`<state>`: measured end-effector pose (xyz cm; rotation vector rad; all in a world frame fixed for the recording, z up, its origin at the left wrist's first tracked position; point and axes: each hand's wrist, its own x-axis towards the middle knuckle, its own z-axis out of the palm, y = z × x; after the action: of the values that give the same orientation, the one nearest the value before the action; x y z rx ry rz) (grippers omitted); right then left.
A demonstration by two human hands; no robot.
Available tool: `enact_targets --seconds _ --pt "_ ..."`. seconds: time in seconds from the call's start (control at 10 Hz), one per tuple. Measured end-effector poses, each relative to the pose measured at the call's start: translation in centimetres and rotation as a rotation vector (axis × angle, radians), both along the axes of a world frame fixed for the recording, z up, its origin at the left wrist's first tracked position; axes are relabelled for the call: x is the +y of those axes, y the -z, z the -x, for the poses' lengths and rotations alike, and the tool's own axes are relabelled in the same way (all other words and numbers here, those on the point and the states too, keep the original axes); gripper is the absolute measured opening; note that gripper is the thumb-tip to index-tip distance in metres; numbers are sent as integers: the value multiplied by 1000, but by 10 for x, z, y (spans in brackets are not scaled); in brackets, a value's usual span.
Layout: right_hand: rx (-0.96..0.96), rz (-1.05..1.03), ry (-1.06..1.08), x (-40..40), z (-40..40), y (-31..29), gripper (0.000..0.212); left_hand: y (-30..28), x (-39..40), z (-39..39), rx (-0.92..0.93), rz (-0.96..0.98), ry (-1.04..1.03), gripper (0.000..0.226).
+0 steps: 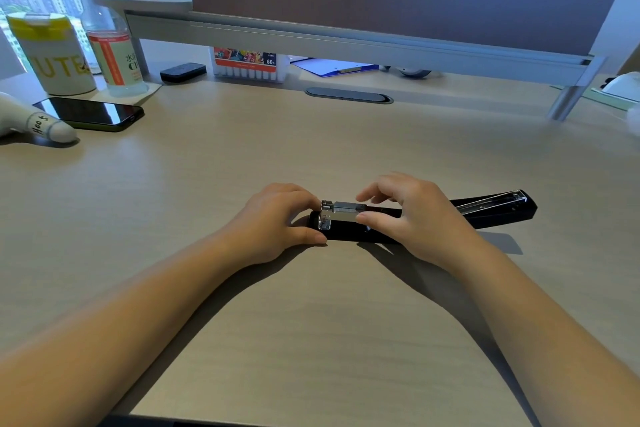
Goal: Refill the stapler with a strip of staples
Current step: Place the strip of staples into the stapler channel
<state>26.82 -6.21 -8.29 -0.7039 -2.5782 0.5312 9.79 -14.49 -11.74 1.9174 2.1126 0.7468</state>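
A black stapler [346,229] lies opened flat on the desk, its lid [495,206] folded out to the right. The metal magazine [327,215] shows at its left end, with a silver strip of staples [349,207] lying in the channel. My left hand [277,218] grips the left end of the stapler base, thumb along the near side. My right hand [412,215] hovers over the middle, with thumb and forefinger pinching the right end of the staple strip. The middle of the stapler is hidden under my right hand.
A black phone [93,113], a white and yellow cup [52,52] and a clear bottle [110,35] stand at the far left. A marker box [247,64], a black eraser [183,72] and a blue clipboard [334,66] sit under the monitor shelf [346,42].
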Motion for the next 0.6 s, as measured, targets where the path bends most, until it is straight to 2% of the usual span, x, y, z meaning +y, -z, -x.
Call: enact_targets --seconds 0.1,0.4,0.5,0.6 --pt "-26 -7 -8 0 -4 0 15 0 0 0 3 10 -6 44" --pt "-49 14 -87 -2 6 6 20 1 0 -2 -19 5 -24 42" --pt "-69 -9 -56 -3 4 5 25 0 1 -1 -8 10 -31 41" --pt "-182 -160 86 2 -3 2 38 -3 2 5 17 28 -54 39"
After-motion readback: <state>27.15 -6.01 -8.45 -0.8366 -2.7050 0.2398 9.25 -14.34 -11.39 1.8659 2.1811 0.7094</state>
